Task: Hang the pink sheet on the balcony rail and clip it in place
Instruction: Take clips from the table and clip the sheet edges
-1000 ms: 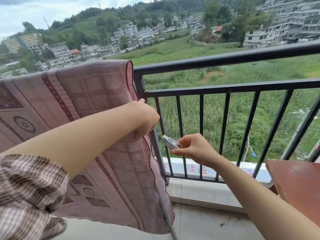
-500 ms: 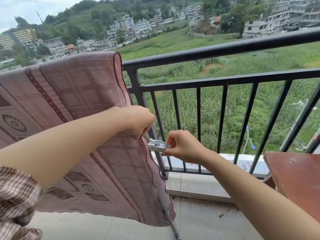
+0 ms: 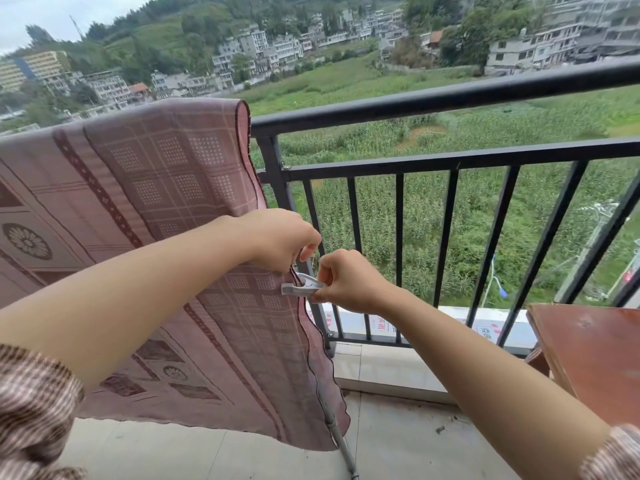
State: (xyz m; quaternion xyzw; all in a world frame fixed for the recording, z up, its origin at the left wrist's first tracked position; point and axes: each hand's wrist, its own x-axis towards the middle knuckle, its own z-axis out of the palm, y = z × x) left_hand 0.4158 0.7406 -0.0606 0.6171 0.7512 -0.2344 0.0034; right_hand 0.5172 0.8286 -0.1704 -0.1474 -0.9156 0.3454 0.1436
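The pink patterned sheet point(image 3: 166, 188) hangs over the black balcony rail point(image 3: 433, 98), covering its left part and draping down to near the floor. My left hand point(image 3: 280, 239) pinches the sheet's right edge about halfway down. Just to its right, my right hand point(image 3: 346, 280) holds a white plastic clip point(image 3: 299, 285) whose jaws sit at that same edge of the sheet. The two hands almost touch.
A reddish-brown wooden table point(image 3: 588, 348) stands at the right by the railing bars point(image 3: 450, 237). A thin grey pole point(image 3: 341, 445) leans under the sheet's lower corner. The tiled floor point(image 3: 398, 445) lies below; fields and buildings lie beyond the railing.
My right hand has moved left with the clip, bringing it from open air onto the sheet's edge. My left hand has slid down the edge to meet it.
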